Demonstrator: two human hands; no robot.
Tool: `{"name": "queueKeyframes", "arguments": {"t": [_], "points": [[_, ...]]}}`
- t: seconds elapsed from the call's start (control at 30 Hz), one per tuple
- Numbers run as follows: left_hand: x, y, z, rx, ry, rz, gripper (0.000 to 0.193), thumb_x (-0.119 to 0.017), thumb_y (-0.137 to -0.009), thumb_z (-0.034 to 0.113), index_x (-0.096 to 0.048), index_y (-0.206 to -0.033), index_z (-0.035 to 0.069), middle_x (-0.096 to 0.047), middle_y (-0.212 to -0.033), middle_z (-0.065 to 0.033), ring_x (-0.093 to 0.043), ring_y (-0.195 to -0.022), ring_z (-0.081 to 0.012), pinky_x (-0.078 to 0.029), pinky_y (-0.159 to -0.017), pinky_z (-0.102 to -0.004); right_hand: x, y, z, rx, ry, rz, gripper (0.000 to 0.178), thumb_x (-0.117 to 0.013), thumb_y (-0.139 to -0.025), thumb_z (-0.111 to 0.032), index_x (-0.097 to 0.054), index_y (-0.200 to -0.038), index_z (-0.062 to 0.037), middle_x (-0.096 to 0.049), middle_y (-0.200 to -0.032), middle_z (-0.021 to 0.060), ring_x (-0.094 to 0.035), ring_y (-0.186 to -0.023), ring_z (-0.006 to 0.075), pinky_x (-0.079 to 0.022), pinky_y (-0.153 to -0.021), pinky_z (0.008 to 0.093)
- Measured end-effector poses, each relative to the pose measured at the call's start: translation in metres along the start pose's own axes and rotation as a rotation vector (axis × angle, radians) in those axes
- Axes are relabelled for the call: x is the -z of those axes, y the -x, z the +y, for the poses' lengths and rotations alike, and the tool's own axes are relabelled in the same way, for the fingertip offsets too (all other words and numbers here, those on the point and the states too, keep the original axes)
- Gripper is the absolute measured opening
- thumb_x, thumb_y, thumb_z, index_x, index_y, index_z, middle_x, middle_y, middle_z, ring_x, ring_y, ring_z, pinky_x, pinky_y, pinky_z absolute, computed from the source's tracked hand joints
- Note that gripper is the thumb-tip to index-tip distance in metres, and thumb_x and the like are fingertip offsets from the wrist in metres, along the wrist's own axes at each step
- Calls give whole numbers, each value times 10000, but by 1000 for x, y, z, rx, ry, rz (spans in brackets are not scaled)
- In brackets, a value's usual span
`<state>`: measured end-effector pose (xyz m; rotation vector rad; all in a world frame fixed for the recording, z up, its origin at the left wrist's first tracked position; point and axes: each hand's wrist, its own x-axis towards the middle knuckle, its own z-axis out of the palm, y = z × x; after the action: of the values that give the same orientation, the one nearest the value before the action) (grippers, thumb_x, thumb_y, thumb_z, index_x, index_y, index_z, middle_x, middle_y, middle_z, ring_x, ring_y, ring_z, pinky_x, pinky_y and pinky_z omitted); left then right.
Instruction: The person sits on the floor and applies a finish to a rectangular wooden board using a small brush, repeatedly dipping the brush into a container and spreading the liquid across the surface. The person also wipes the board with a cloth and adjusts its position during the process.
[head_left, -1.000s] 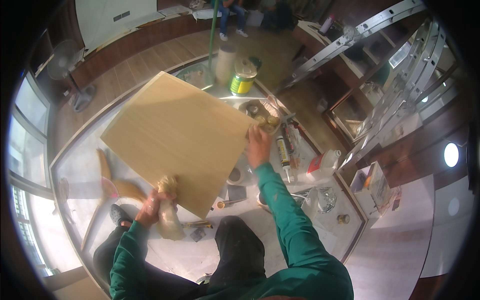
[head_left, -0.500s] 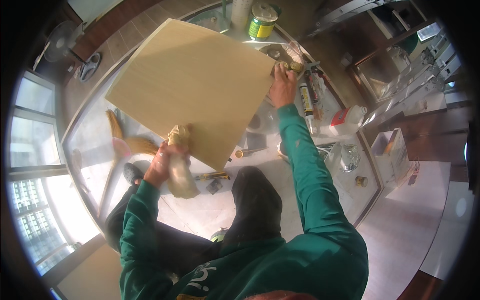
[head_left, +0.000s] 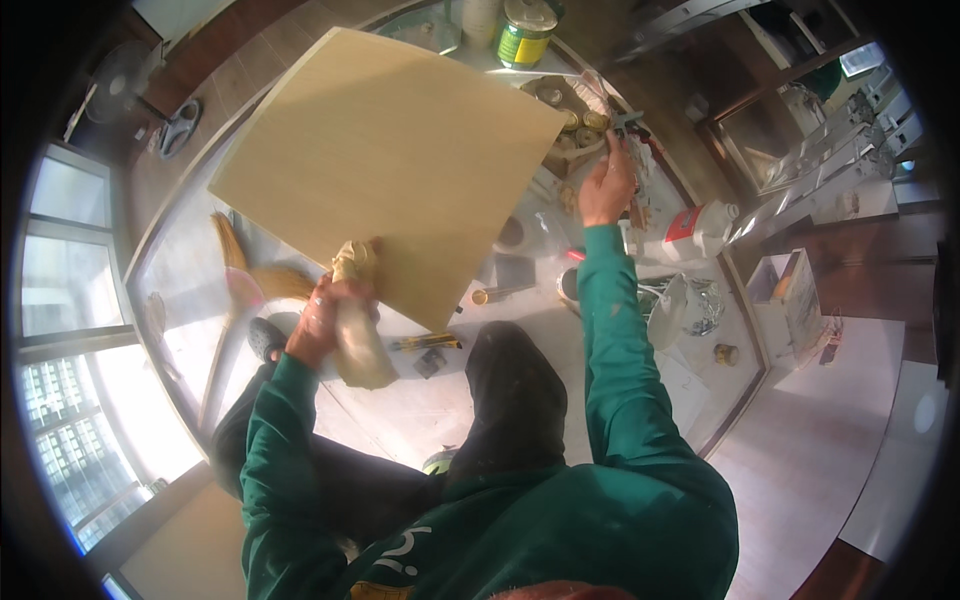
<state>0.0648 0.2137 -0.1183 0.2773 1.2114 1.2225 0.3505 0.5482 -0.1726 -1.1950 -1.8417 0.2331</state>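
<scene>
A large light-brown wooden board (head_left: 400, 165) is tilted before me, one corner toward my knees. At its near edge, my left hand (head_left: 330, 312) is closed round a bunched beige cloth (head_left: 360, 345), whose upper end lies against the board. Whether those fingers also grip the board's edge is hidden. Past the board's right corner, my right hand (head_left: 608, 187) is apart from the board, beside several small tins (head_left: 590, 125). Its fingers are drawn together and point away from me; what they hold, if anything, does not show clearly.
A green and yellow can (head_left: 525, 38) stands beyond the board. To the right are a white bottle with a red label (head_left: 698, 230), crumpled foil (head_left: 703, 305) and a white box (head_left: 782, 290). A straw brush (head_left: 228, 242) lies at left, and yellow-black cutters (head_left: 425, 342) lie near my knee.
My right hand has let go of the board's right corner and moved right, beside the small tins. The board has shifted slightly away; my left hand keeps the cloth near the same place.
</scene>
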Motion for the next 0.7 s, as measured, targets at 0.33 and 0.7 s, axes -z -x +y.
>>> {"name": "queueKeyframes", "arguments": {"t": [0.33,0.7], "points": [[-12,-1,4,-80,-19,-94,625,-620,-809,174,-523,-1413,49,-573,-866,-25,-576,-686,-138,-517,-620,-288,-17,74,-29,485,-80,-186,656,-548,-769,125,-508,-1411,-5,-486,-1478,211,-435,-1388,423,-338,-1144,543],[6,-9,-6,1,0,-47,371,-680,-818,234,-608,-1109,17,-606,-847,-55,-604,-667,-169,-535,-627,-318,4,131,-64,495,-28,-339,708,-525,-757,119,-453,-1455,26,-422,-1535,240,-385,-1444,408,-245,-1147,640]]}}
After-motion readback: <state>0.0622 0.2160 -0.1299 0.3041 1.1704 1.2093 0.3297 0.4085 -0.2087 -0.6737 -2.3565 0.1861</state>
